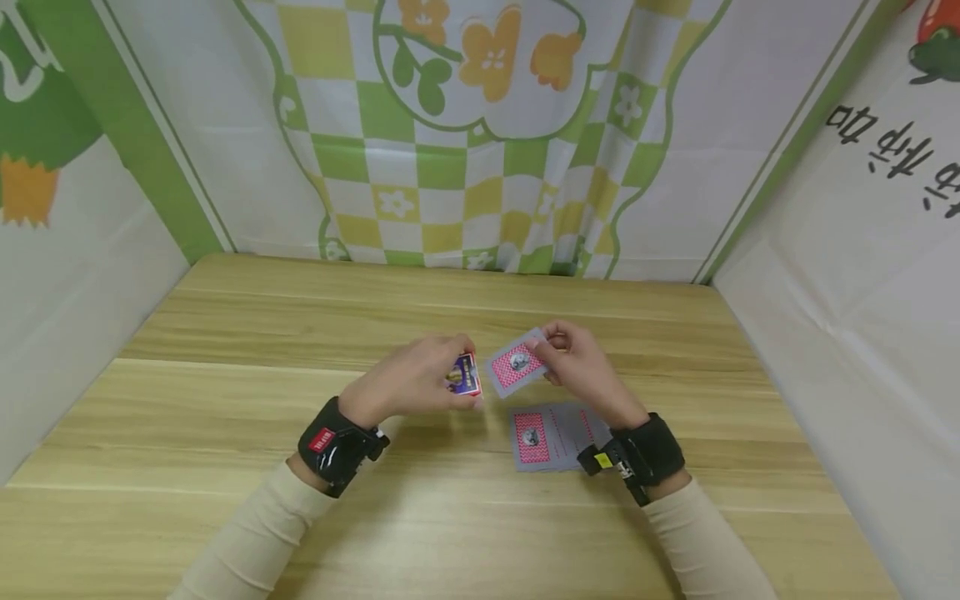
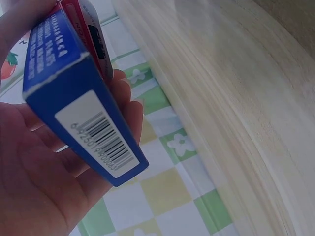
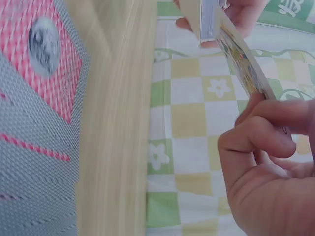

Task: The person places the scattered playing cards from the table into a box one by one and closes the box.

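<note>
My left hand (image 1: 412,375) grips a small blue playing-card box (image 1: 464,375), fingers and thumb around its sides. In the left wrist view the end of the box (image 2: 101,135) shows a white barcode label, with a red and white part along its far side. Just to the right, my right hand (image 1: 585,367) pinches a playing card (image 1: 517,363) between thumb and fingers. Its pink checked back with a grey oval faces up in the head view. The right wrist view shows this card (image 3: 246,64) nearly edge-on, its colourful face partly visible, one end overlapping the box.
Several overlapping cards (image 1: 532,437) lie spread, backs up, on the wooden table (image 1: 225,400) below my right hand; the right wrist strap hides part of them. A checked curtain (image 1: 480,192) hangs at the back edge, and white printed cloths hang at both sides.
</note>
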The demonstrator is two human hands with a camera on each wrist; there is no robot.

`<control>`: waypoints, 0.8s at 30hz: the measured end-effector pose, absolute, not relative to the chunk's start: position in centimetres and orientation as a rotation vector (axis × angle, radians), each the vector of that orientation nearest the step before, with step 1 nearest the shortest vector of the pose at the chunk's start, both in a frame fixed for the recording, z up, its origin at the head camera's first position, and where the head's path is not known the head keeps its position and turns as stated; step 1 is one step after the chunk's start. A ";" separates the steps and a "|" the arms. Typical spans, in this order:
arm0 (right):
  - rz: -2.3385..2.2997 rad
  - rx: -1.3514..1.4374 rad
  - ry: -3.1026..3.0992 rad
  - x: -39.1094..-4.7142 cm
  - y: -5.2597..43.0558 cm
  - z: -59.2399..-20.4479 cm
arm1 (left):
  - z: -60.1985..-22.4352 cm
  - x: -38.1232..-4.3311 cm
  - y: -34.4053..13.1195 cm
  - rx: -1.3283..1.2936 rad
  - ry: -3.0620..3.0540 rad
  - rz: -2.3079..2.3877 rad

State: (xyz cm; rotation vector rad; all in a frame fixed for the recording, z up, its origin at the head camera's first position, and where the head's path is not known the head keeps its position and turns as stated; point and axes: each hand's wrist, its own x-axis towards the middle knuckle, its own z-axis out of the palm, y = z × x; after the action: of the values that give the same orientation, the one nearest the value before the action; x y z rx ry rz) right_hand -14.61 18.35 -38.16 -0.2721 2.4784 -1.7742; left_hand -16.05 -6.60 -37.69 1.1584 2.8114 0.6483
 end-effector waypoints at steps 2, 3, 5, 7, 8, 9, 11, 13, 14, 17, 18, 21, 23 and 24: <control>-1.840 -0.241 2.430 -14.7 18.3 -38.2 | -37.7 -16.0 -6.5 1.172 2.813 0.649; -1.861 -0.229 2.412 -14.7 18.3 -38.2 | -37.7 -15.9 -6.5 1.179 2.818 0.650; -1.880 -0.219 2.393 -14.7 18.2 -38.2 | -37.8 -15.8 -6.4 1.200 2.824 0.651; -1.882 -0.217 2.391 -14.7 18.1 -38.3 | -37.7 -15.7 -6.3 1.225 2.834 0.638; -1.879 -0.218 2.394 -14.7 18.0 -38.3 | -37.7 -15.6 -6.3 1.234 2.837 0.635; -1.879 -0.219 2.395 -14.7 17.9 -38.3 | -37.6 -15.5 -6.2 1.243 2.838 0.633; -1.889 -0.227 2.397 -14.7 17.7 -38.5 | -37.5 -15.3 -6.1 1.252 2.845 0.614; -1.909 -0.212 2.391 -14.6 17.3 -38.6 | -37.5 -15.2 -6.0 1.251 2.848 0.616; -1.923 -0.200 2.381 -14.5 17.1 -38.7 | -37.5 -15.2 -6.0 1.244 2.847 0.623; -1.965 -0.164 2.361 -14.1 16.3 -39.0 | -37.6 -15.2 -6.1 1.227 2.852 0.645; -1.970 -0.156 2.356 -13.9 15.9 -39.1 | -37.7 -15.3 -6.1 1.224 2.851 0.667; -1.919 -0.229 2.408 -13.2 14.7 -39.5 | -37.6 -15.4 -6.0 1.222 2.864 0.704; -1.818 -0.344 2.501 -12.6 13.8 -39.8 | -37.7 -15.4 -6.0 1.233 2.873 0.713; -1.751 -0.410 2.570 -12.3 13.3 -39.8 | -37.7 -15.5 -6.0 1.245 2.879 0.713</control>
State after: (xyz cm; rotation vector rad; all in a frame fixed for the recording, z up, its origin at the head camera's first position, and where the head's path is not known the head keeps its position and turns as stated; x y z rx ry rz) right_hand -12.32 13.34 -39.81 -0.4096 2.5699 -1.7506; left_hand -15.49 -6.03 -37.71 1.2453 2.8789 0.7128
